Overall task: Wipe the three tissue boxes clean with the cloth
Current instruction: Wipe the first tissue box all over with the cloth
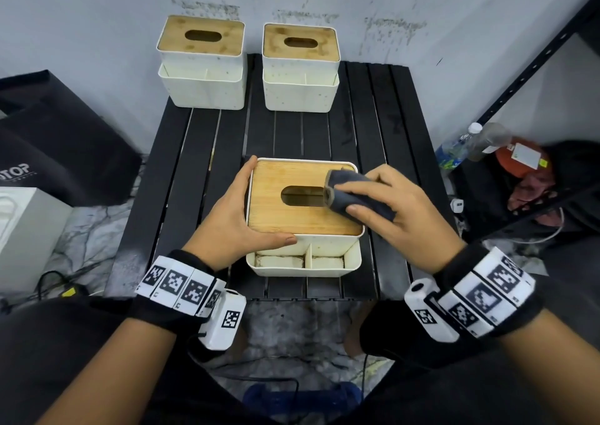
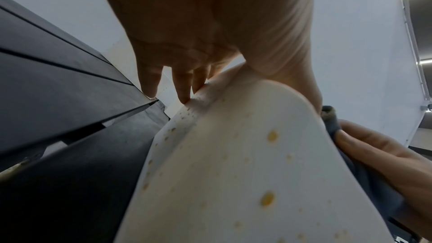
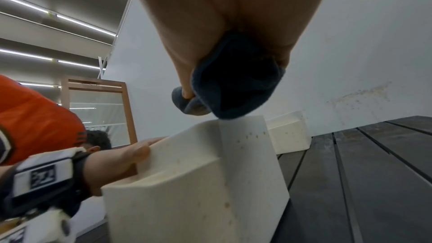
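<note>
Three white tissue boxes with bamboo lids stand on a black slatted table. The near box sits between my hands; its white side carries yellow-brown spots. My left hand grips its left edge, thumb along the front rim of the lid. My right hand holds a folded dark grey cloth against the right part of the lid, beside the oval slot. In the right wrist view the cloth sits at the box's top corner. The two other boxes stand at the table's far edge.
A stained grey wall rises behind the table. A black bag and a white box lie to the left. Bottles and an orange bag sit under a black metal rack on the right.
</note>
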